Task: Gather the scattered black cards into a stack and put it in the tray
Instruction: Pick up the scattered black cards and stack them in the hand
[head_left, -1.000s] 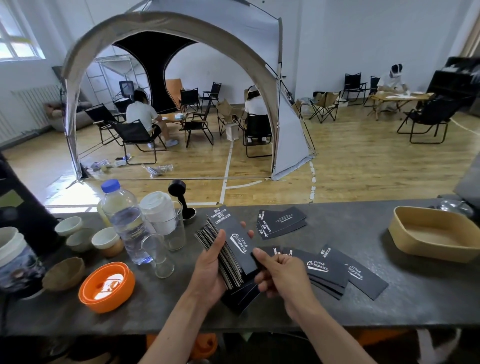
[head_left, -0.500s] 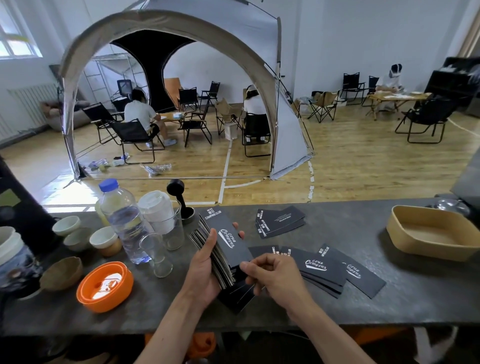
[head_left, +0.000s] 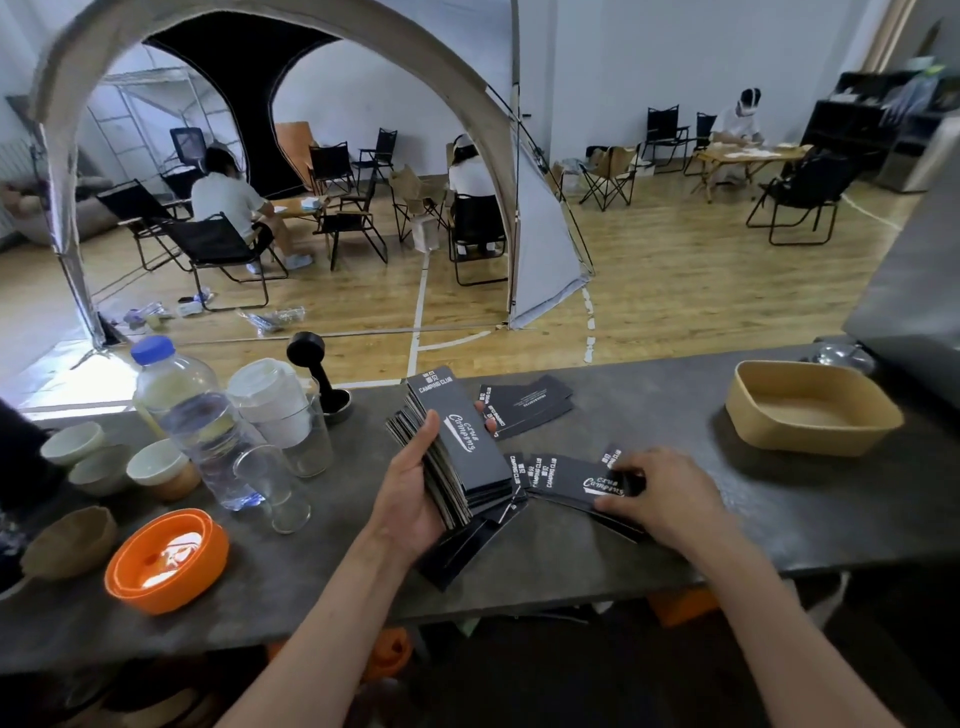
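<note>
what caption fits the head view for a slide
Left hand holds the card stack; right hand gathers loose cards; tray empty.

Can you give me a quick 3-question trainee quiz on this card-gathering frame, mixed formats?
1. True or false: the tan tray already holds cards.
2. Which hand grips the card stack? A) left hand B) right hand
3. Fill in: the right hand rests on the fanned cards lying on the ____.

Key: 1 false, the tray shows no cards. 2 A. 3 counter.
</note>
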